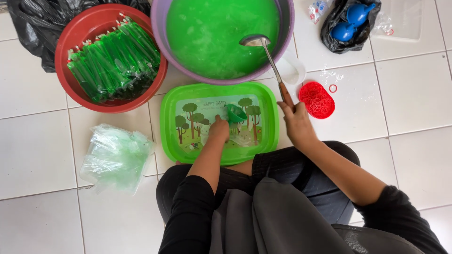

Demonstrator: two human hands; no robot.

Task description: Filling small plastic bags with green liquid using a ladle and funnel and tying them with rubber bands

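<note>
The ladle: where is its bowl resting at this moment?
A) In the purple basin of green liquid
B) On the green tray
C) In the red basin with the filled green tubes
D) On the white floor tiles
A: the right hand grips the ladle by its handle, and its metal bowl sits at the surface of the green liquid in the purple basin, not in the red basin or on the green tray.

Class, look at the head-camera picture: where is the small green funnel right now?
The green funnel sits over the green tray, near the picture's centre, held by the left hand, just below the purple basin.
</note>
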